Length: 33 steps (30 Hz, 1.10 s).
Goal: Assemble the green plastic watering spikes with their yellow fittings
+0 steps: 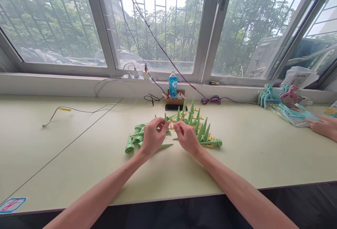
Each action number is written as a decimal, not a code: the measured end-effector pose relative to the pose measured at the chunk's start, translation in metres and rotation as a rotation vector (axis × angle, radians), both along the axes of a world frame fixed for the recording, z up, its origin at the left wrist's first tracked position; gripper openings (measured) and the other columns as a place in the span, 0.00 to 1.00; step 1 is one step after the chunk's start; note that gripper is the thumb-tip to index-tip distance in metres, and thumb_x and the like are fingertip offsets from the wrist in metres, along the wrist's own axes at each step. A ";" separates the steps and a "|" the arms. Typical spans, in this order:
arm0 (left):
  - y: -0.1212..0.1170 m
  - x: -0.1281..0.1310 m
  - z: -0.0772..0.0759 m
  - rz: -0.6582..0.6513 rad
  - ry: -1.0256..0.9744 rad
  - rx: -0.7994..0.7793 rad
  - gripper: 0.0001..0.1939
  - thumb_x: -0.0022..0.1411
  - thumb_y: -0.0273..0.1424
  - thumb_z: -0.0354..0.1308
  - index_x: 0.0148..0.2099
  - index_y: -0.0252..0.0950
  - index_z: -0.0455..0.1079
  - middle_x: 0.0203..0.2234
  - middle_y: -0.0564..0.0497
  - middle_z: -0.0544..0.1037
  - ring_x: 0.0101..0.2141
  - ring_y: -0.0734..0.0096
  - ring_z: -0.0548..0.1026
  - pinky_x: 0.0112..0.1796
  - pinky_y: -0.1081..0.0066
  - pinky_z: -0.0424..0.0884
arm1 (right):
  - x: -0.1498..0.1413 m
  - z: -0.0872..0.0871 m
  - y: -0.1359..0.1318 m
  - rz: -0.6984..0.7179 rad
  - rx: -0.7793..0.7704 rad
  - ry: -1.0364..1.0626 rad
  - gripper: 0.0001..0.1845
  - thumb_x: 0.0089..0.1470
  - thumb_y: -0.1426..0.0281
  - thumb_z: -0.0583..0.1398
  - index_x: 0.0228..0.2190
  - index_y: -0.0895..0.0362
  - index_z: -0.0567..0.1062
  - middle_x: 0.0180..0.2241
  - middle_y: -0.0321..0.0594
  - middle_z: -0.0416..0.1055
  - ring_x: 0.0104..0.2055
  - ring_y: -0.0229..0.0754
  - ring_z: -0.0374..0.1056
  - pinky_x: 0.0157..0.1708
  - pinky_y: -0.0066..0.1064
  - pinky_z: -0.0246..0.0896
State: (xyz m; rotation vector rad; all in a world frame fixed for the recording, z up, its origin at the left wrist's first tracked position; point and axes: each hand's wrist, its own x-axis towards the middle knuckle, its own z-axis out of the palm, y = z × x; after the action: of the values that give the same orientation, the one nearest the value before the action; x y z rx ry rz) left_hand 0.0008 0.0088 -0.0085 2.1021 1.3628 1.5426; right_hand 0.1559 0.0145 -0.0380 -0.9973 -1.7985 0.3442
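Left hand (154, 134) pinching a green spike (165, 117), tip up! | Spike between hands, mid-bench (252, 158), beyond the front edge, left nearer | Right hand (187, 137) just right of it, fingertips together, can't tell on what

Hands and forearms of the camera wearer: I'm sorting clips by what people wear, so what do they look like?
Both the left hand and right hand are bare, without gloves. No sleeve, watch or bracelet shows on the left forearm or right forearm. A small spot marks the left forearm. Rings: cannot tell.
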 end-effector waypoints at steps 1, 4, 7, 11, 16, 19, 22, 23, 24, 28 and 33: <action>0.000 -0.001 0.000 0.005 -0.013 0.024 0.11 0.62 0.37 0.55 0.30 0.37 0.66 0.25 0.54 0.69 0.25 0.76 0.67 0.26 0.76 0.65 | 0.000 0.000 0.000 -0.017 0.000 0.013 0.16 0.64 0.61 0.48 0.28 0.56 0.65 0.18 0.29 0.55 0.20 0.33 0.50 0.23 0.25 0.47; -0.001 -0.002 -0.002 0.013 -0.012 0.109 0.10 0.62 0.35 0.56 0.29 0.36 0.65 0.25 0.54 0.68 0.23 0.77 0.67 0.24 0.77 0.65 | -0.002 -0.002 0.000 -0.045 0.004 0.009 0.18 0.65 0.61 0.47 0.26 0.56 0.64 0.18 0.29 0.54 0.19 0.33 0.49 0.23 0.25 0.46; -0.007 0.000 -0.008 -0.010 0.070 0.254 0.08 0.62 0.30 0.56 0.30 0.36 0.65 0.25 0.54 0.67 0.22 0.79 0.65 0.25 0.78 0.66 | -0.006 -0.006 -0.002 -0.058 0.017 -0.046 0.19 0.64 0.62 0.47 0.23 0.56 0.61 0.18 0.31 0.55 0.20 0.34 0.50 0.23 0.26 0.45; -0.018 0.002 -0.014 -0.093 0.284 0.472 0.04 0.61 0.25 0.54 0.38 0.39 0.68 0.30 0.51 0.72 0.24 0.78 0.68 0.26 0.77 0.67 | -0.011 -0.013 -0.004 -0.051 0.045 -0.104 0.15 0.62 0.68 0.47 0.23 0.55 0.60 0.19 0.33 0.59 0.21 0.35 0.51 0.23 0.26 0.45; -0.034 -0.008 -0.025 -0.086 0.416 0.474 0.12 0.60 0.23 0.53 0.43 0.44 0.68 0.36 0.49 0.75 0.29 0.71 0.75 0.30 0.71 0.71 | -0.013 -0.017 -0.009 0.027 0.099 -0.111 0.15 0.63 0.70 0.45 0.24 0.55 0.58 0.20 0.33 0.58 0.21 0.35 0.51 0.23 0.26 0.46; -0.047 -0.023 -0.030 -0.072 0.402 0.453 0.12 0.59 0.22 0.54 0.42 0.45 0.68 0.34 0.51 0.75 0.30 0.70 0.75 0.30 0.71 0.72 | -0.013 -0.015 -0.015 0.108 0.154 -0.182 0.19 0.66 0.67 0.43 0.22 0.55 0.56 0.19 0.33 0.56 0.21 0.34 0.50 0.24 0.27 0.46; -0.058 -0.040 -0.024 -0.049 0.369 0.449 0.12 0.59 0.21 0.55 0.41 0.43 0.67 0.31 0.52 0.74 0.29 0.71 0.74 0.30 0.71 0.73 | -0.014 -0.014 -0.019 0.190 0.186 -0.243 0.19 0.66 0.66 0.44 0.22 0.55 0.55 0.20 0.32 0.54 0.21 0.34 0.47 0.24 0.27 0.44; -0.059 -0.044 -0.019 -0.023 0.368 0.445 0.11 0.59 0.21 0.56 0.40 0.42 0.67 0.31 0.52 0.74 0.29 0.72 0.74 0.30 0.72 0.72 | -0.014 -0.013 -0.019 0.193 0.186 -0.257 0.19 0.65 0.66 0.44 0.22 0.55 0.54 0.20 0.32 0.54 0.21 0.34 0.46 0.24 0.27 0.43; -0.059 -0.048 -0.012 0.006 0.339 0.467 0.09 0.59 0.21 0.56 0.39 0.41 0.67 0.30 0.53 0.74 0.26 0.74 0.72 0.27 0.73 0.71 | -0.015 -0.014 -0.020 0.197 0.186 -0.276 0.18 0.66 0.66 0.44 0.23 0.55 0.54 0.19 0.31 0.53 0.21 0.34 0.45 0.24 0.27 0.42; -0.049 -0.054 0.024 0.101 0.157 0.393 0.02 0.61 0.29 0.56 0.34 0.38 0.69 0.29 0.53 0.73 0.25 0.77 0.71 0.27 0.75 0.73 | -0.016 -0.013 -0.020 0.211 0.191 -0.382 0.19 0.66 0.66 0.44 0.23 0.56 0.57 0.20 0.31 0.53 0.21 0.34 0.44 0.23 0.27 0.41; -0.023 -0.046 0.068 0.095 0.016 0.123 0.13 0.63 0.39 0.52 0.31 0.36 0.69 0.25 0.52 0.75 0.18 0.78 0.70 0.21 0.76 0.69 | -0.016 -0.012 -0.020 0.232 0.214 -0.463 0.20 0.66 0.66 0.43 0.23 0.56 0.60 0.20 0.32 0.55 0.21 0.34 0.46 0.24 0.27 0.43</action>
State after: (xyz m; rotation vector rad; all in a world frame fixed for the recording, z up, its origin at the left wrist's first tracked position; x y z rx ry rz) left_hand -0.0450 -0.0140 0.0591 2.1531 1.4272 1.6905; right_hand 0.1396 -0.0051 -0.0504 -0.7568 -2.3235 0.0568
